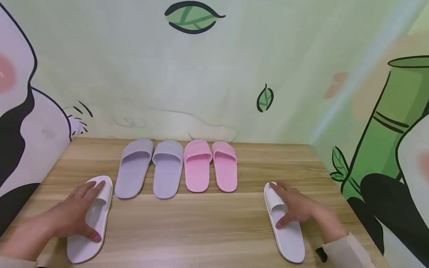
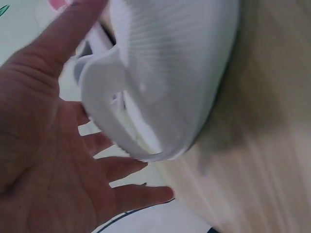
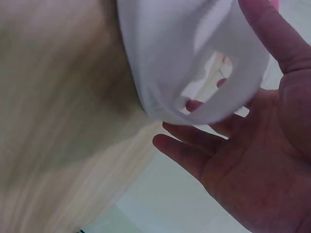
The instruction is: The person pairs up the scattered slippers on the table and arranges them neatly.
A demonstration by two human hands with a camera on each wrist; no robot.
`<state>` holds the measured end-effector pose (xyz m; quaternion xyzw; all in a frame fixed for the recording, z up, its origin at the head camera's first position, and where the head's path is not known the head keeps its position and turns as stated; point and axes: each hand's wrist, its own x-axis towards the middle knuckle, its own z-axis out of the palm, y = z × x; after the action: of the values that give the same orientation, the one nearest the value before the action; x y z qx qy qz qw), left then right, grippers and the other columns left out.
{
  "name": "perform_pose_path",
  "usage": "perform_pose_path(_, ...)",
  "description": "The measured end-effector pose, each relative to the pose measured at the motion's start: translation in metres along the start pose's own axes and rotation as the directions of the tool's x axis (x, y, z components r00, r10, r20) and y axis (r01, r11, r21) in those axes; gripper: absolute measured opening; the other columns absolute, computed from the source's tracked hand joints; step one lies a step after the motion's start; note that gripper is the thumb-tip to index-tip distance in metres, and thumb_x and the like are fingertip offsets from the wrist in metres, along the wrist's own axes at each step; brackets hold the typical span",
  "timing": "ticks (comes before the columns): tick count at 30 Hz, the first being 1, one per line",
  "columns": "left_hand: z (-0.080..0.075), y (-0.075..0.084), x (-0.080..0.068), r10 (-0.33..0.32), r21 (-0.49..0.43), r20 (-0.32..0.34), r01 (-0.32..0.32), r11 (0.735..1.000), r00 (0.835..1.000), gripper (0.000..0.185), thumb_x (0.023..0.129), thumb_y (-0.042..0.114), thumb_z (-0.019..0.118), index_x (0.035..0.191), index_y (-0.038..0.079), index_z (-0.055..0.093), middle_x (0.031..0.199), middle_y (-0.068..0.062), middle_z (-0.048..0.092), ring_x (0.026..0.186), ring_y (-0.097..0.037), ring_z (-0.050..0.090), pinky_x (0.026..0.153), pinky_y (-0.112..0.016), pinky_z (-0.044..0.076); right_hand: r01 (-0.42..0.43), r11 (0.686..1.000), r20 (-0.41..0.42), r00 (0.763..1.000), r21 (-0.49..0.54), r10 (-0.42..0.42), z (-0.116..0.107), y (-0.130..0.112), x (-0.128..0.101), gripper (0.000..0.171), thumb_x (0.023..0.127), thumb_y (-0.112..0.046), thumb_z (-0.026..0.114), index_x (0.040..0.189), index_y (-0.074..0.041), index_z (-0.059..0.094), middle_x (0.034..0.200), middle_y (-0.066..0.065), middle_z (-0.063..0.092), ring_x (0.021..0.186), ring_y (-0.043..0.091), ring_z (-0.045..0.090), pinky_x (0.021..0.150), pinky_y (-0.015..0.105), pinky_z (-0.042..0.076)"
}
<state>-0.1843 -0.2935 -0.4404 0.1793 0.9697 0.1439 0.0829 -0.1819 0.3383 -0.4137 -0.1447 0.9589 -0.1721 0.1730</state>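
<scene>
My left hand [image 1: 76, 211] lies spread over a white slipper [image 1: 95, 219] at the left of the tabletop, fingers across its strap and thumb by the footbed's inner edge. In the left wrist view those fingers are extended, with the slipper's arched strap [image 2: 104, 92] beside the palm. At the right, my right hand [image 1: 297, 204] reaches over another white slipper [image 1: 291, 242], fingers around the toe and thumb above the footbed. Loosely spread fingers show past that slipper's open strap [image 3: 233, 97] in the right wrist view. Both white slippers point toward the back wall.
Against the back edge stand two grey-lilac slippers [image 1: 134, 175] and, close beside them, two pink slippers [image 1: 197, 171], toes toward the wall. Wood-grain tabletop [image 1: 187, 230] stretches between my hands. A printed cloth [image 1: 134, 74] with cartoon leaves and bamboo walls in the back and sides.
</scene>
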Motion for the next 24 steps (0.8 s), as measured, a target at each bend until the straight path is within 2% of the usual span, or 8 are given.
perform_pose_path(3,0.003,0.002,0.000,0.003,0.023,-0.036,-0.002,1.000,0.999,0.159,0.039,0.062,0.097,0.159,-0.003,0.016,0.151,-0.042,0.025,0.133,-0.065,0.030,0.093,-0.084,0.039,-0.042,0.999,0.001,0.999,0.002,0.042,0.005,0.000,-0.001,0.132,0.061,-0.037,0.099,0.164,-0.007,0.023,0.166,0.034,0.021,0.146,0.064,0.025,0.112,0.078,0.030)
perform_pose_path(8,0.006,-0.003,0.000,-0.016,-0.012,-0.048,0.016,1.000,0.999,0.161,0.035,0.061,0.098,0.159,-0.001,0.016,0.148,-0.048,0.025,0.130,-0.070,0.031,0.099,-0.083,0.035,-0.059,0.998,-0.027,0.998,-0.034,0.058,0.010,-0.003,0.000,0.134,0.058,-0.039,0.100,0.164,-0.005,0.024,0.165,0.035,0.024,0.146,0.063,0.027,0.112,0.075,0.034)
perform_pose_path(14,0.009,-0.009,0.003,0.025,-0.027,-0.074,-0.028,0.999,0.997,0.159,0.030,0.063,0.097,0.153,-0.004,0.022,0.141,-0.043,0.034,0.128,-0.064,0.037,0.103,-0.079,0.037,-0.051,0.992,-0.081,0.996,-0.117,0.042,0.013,-0.008,0.003,0.135,0.056,-0.041,0.100,0.162,-0.001,0.028,0.163,0.031,0.031,0.147,0.056,0.031,0.112,0.070,0.039)
perform_pose_path(21,0.008,-0.008,0.011,0.017,-0.019,-0.019,-0.017,1.000,1.000,0.160,0.030,0.063,0.098,0.152,-0.005,0.018,0.138,-0.043,0.036,0.127,-0.064,0.038,0.103,-0.078,0.038,-0.044,0.994,-0.087,0.996,-0.100,0.036,0.015,-0.005,0.000,0.135,0.056,-0.039,0.100,0.162,0.001,0.026,0.155,0.035,0.041,0.140,0.055,0.043,0.109,0.065,0.045)
perform_pose_path(24,0.007,-0.010,0.009,0.008,-0.020,-0.005,-0.008,1.000,1.000,0.163,0.032,0.063,0.098,0.154,-0.005,0.015,0.140,-0.044,0.034,0.128,-0.065,0.036,0.104,-0.078,0.036,-0.018,0.997,-0.092,0.996,-0.077,0.011,0.016,-0.004,0.001,0.135,0.056,-0.038,0.101,0.161,0.002,0.027,0.155,0.036,0.040,0.139,0.057,0.043,0.110,0.067,0.043)
